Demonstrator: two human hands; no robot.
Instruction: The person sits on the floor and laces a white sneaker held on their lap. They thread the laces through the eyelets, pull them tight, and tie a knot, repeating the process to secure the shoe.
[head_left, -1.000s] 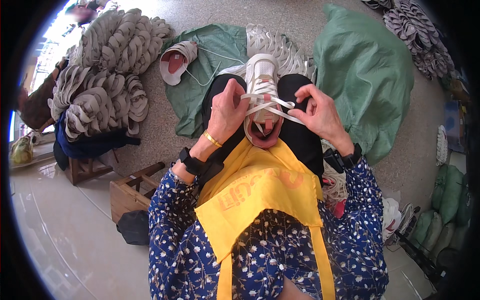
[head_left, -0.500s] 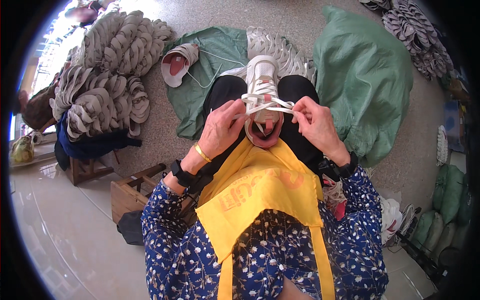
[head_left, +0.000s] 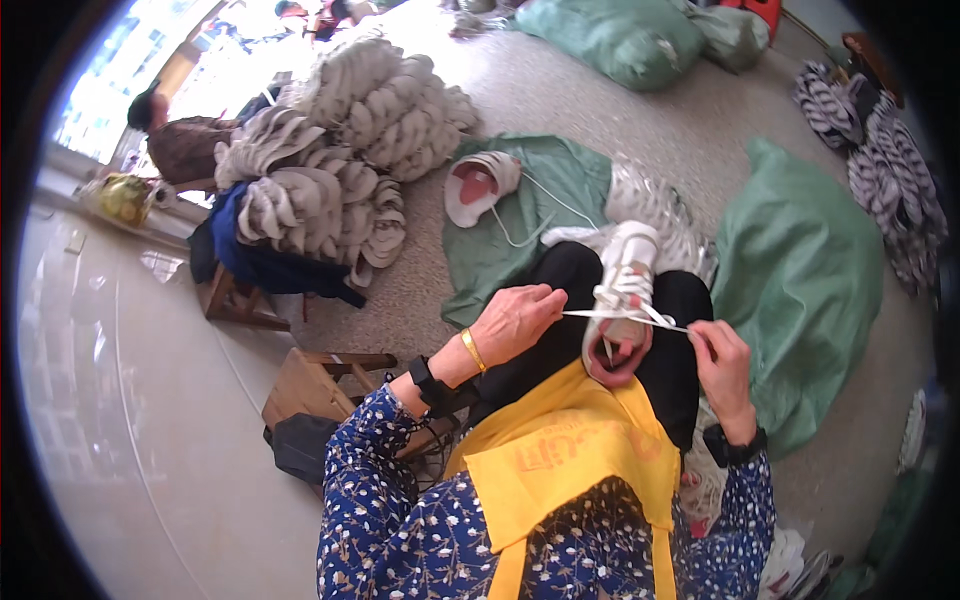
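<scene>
A white sneaker (head_left: pixel 632 250) with a pinkish lining is gripped between my knees, its toe pointing away from me and its opening toward me. My left hand (head_left: pixel 518 322) is closed on one end of the white shoelace (head_left: pixel 588 313), left of the shoe. To the right, my right hand (head_left: pixel 722 360) pinches the other end between thumb and fingers. The lace runs taut across the shoe's tongue, with a small loop at the right of the crossing. Neither hand touches the shoe itself.
An unfinished shoe upper (head_left: pixel 482 188) with a trailing lace lies on a green sheet (head_left: pixel 560 160). Stacked pale uppers (head_left: pixel 300 205) stand at left, above a wooden stool (head_left: pixel 300 395). A full green sack (head_left: pixel 805 310) lies at right. White shoes (head_left: pixel 650 195) are lined up beyond my knees.
My hands have drawn apart, pulling the lace ends outward, and the wide loops over the shoe have tightened. The whole view has shifted, so the scene sits lower and farther right.
</scene>
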